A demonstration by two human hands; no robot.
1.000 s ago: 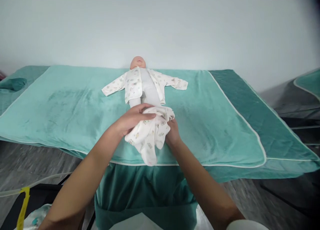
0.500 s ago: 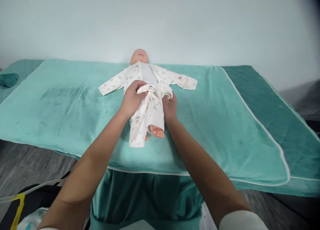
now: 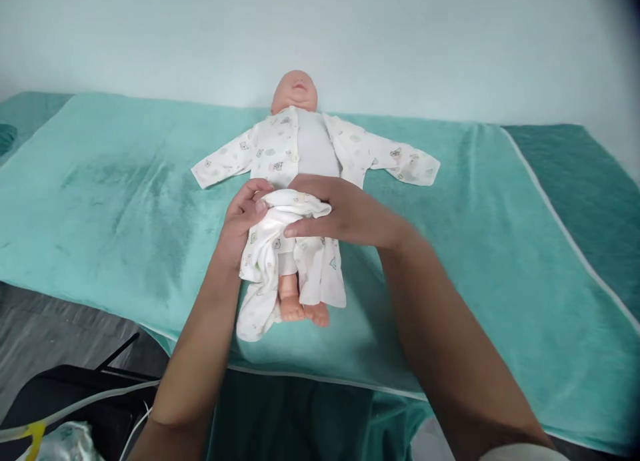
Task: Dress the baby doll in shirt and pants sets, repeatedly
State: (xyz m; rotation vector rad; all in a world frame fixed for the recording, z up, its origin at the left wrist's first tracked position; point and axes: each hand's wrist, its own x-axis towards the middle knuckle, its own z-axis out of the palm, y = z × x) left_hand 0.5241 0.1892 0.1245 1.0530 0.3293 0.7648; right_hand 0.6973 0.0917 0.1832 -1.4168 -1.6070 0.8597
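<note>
A baby doll [image 3: 296, 91] lies on its back on a teal blanket [image 3: 125, 201], head toward the wall. It wears an open white printed jacket [image 3: 273, 151] with both sleeves spread out. White printed baby trousers [image 3: 320, 274] cover its legs, and both bare feet [image 3: 303, 311] show below. My left hand [image 3: 243, 221] grips the trousers' waistband at the doll's right hip. My right hand [image 3: 345, 214] lies across the doll's waist with its fingers on the bunched waistband.
The blanket covers a padded table against a pale wall, with a darker teal cover [image 3: 575, 181] at the right. A clear tube with yellow tape [image 3: 35, 431] and a black object [image 3: 65, 394] sit low at the left, over a grey floor.
The trousers, bunched in both hands below the doll, have been drawn up its legs to the waist. Both feet now stick out. My right hand moved on top of the waist.
</note>
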